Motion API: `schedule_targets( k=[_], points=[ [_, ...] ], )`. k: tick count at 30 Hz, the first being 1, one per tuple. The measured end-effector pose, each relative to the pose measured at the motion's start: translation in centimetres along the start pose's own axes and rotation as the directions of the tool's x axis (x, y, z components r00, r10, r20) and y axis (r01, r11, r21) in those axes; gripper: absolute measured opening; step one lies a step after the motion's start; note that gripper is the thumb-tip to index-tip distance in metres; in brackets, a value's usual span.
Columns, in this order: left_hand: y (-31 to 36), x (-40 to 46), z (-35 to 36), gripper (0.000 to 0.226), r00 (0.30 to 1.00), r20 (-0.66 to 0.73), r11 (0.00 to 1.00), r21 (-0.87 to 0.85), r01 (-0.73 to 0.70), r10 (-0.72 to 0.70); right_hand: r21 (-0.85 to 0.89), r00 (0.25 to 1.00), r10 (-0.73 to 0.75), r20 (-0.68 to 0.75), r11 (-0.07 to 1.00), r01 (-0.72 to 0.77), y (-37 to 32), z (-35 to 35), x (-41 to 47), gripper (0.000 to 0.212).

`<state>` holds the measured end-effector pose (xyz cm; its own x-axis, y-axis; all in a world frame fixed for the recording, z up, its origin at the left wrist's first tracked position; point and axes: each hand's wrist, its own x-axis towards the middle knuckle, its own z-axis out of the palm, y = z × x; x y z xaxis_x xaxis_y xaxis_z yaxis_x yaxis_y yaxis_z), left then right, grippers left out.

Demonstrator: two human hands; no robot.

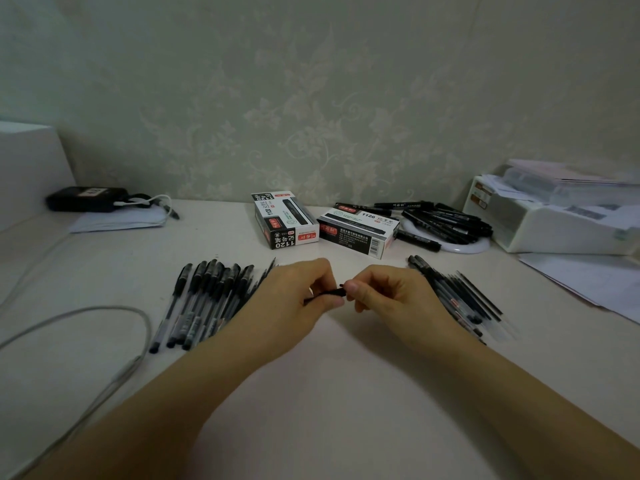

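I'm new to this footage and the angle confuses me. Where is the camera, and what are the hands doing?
There is no machine here: a person wears one wide-angle camera on the head, looking forward and down, so both bare arms reach in from below. The left hand and right hand pinch a thin black pen part between them over the white table. A pile of capped pens lies to the left, a pile of pens and refills to the right. Behind lie two black boxes, with loose black markers beside them.
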<state>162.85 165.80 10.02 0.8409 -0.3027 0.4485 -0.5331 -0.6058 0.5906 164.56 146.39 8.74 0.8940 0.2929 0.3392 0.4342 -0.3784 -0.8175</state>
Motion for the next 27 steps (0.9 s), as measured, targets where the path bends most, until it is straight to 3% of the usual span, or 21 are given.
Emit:
schedule_targets(
  k=[4, 9, 16, 21, 27],
  points=[
    [-0.19, -0.02, -0.04, 0.015, 0.996, 0.077, 0.998, 0.033, 0.046, -0.049, 0.009, 1.000, -0.015, 0.002, 1.000, 0.015, 0.02, -0.06, 0.04, 0.029],
    [-0.62, -0.11, 0.35, 0.018, 0.988, 0.134, 0.994, 0.084, 0.064, -0.075, 0.078, 0.999, 0.007, 0.042, 0.997, -0.010, 0.74, -0.18, 0.02, 0.007],
    [-0.79, -0.12, 0.52, 0.014, 0.997, 0.074, 0.998, 0.065, 0.025, -0.030, 0.083, 0.998, 0.064, -0.005, 0.995, -0.063, 0.50, -0.10, 0.06, 0.020],
    [-0.80, -0.16, 0.70, 0.015, 0.997, 0.072, 0.996, 0.088, -0.004, -0.003, 0.142, 0.997, 0.071, 0.024, 0.987, -0.074, 0.55, -0.31, 0.06, 0.004],
    [-0.88, -0.19, 0.54, 0.013, 0.999, 0.038, 0.997, 0.074, -0.001, -0.002, 0.152, 0.993, 0.115, 0.014, 0.982, -0.116, 0.33, 0.21, 0.08, 0.019]
  ],
)
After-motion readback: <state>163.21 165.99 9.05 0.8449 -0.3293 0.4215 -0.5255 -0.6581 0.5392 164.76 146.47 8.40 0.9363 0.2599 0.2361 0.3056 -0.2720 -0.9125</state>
